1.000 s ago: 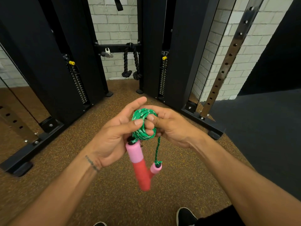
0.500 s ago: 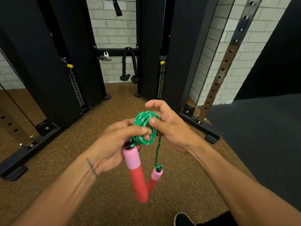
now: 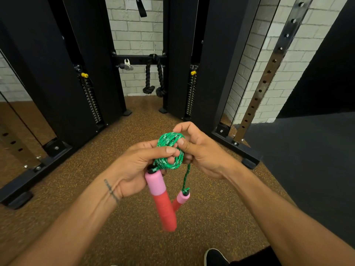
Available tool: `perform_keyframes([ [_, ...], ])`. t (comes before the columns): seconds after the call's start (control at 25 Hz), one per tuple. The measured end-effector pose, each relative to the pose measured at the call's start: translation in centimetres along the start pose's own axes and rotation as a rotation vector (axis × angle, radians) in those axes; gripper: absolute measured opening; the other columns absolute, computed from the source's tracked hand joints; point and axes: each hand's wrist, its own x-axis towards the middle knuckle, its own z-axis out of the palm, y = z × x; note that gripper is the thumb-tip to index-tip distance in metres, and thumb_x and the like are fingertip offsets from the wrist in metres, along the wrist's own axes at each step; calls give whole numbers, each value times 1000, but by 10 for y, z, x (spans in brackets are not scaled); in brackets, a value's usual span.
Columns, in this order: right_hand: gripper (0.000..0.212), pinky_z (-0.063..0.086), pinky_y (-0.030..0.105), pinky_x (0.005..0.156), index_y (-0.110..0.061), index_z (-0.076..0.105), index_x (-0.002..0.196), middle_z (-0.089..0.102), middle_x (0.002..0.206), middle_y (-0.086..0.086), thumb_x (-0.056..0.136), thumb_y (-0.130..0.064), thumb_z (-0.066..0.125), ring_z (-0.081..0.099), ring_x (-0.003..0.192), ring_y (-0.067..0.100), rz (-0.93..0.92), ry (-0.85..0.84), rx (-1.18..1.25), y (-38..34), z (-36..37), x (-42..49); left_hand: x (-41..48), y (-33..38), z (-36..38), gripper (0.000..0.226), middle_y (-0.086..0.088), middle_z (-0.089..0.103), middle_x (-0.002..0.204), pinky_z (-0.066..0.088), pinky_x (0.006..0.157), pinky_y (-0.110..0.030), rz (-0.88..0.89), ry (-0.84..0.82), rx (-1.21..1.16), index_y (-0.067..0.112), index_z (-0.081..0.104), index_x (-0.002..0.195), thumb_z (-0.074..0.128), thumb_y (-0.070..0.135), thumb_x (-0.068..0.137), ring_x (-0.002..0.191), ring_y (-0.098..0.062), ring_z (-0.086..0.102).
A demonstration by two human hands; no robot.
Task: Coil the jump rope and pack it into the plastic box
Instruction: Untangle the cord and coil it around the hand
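The green jump rope [image 3: 170, 150] is wound into a small tight coil held between both hands at chest height. My left hand [image 3: 138, 166] grips the coil's left side, thumb across the front. My right hand [image 3: 199, 150] pinches the coil's upper right with thumb and fingers. Two pink-and-red handles hang below: the larger handle [image 3: 161, 200] straight under the coil, the smaller handle [image 3: 181, 198] dangling on a short length of rope to its right. No plastic box is in view.
Black cable-machine towers [image 3: 63, 73] stand left and right ahead, with a black rope attachment [image 3: 153, 77] hanging between them before a white brick wall. A perforated steel upright [image 3: 269, 73] rises at right. Speckled brown rubber floor [image 3: 115, 217] lies underfoot; my shoe [image 3: 215, 258] shows at the bottom.
My right hand's fingers have shifted up over the top of the coil. The coil and handles stayed in nearly the same place; the handles sway slightly.
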Motion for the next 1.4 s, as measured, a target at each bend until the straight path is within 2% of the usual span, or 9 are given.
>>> perform_keyframes([
  [0.2,21,38,19,54,-20,59,106,67,79,-6,86,-15,62,48,54,3,131,-88,230,-4,-19,-3,-1,-4,8,30,-6,77,86,48,65,-23,62,-51,18,5,72,101,69,4,71,63,-6,65],
  [0.36,22,46,18,63,-19,70,104,72,94,0,85,-9,64,61,75,8,208,-183,222,-5,-37,-5,-2,-1,11,28,-15,77,96,54,72,-20,75,-138,283,1,69,106,69,4,79,69,-10,64],
  [0.52,24,45,22,68,-17,69,102,72,92,0,80,-10,69,61,76,9,172,-190,190,1,-41,-4,2,-2,9,23,-13,77,101,53,77,-24,123,-136,455,5,69,108,65,6,85,74,-8,65],
  [0.68,20,48,30,78,-15,67,100,70,96,3,81,-13,69,62,83,15,176,-149,313,7,-44,-2,4,-5,7,21,-12,75,83,52,62,-19,72,-115,194,2,72,100,67,8,80,63,-10,61],
  [0.76,22,48,30,74,-13,68,100,65,88,4,79,-20,73,56,76,14,210,-118,313,14,-47,-1,5,-6,10,13,-5,69,73,47,52,-20,50,-63,29,9,73,89,66,13,79,57,-10,58],
  [0.92,21,39,28,63,-15,71,100,59,71,0,99,-27,54,48,62,11,339,-137,-57,44,-27,0,15,-1,-1,23,-2,74,82,56,61,-22,247,207,-263,9,69,102,66,14,79,67,-8,66],
  [1.12,22,42,25,62,-23,68,108,56,73,-6,104,-29,47,49,62,6,342,-207,-402,31,3,-8,19,2,-14,22,1,76,78,54,74,-18,408,406,81,2,65,111,64,2,88,72,-6,68],
  [1.28,26,44,23,61,-25,68,110,62,75,-10,103,-38,47,55,61,-5,146,-264,-968,21,13,-13,18,-7,-19,17,-5,78,88,52,94,-39,388,500,217,12,68,102,72,18,86,87,-16,73],
  [1.4,28,49,31,57,-19,65,91,65,72,-2,99,-42,52,59,61,10,-98,-253,-1120,20,30,-15,18,-19,-14,24,-3,66,74,48,58,-33,422,617,953,19,58,83,67,42,85,67,-21,63],
])
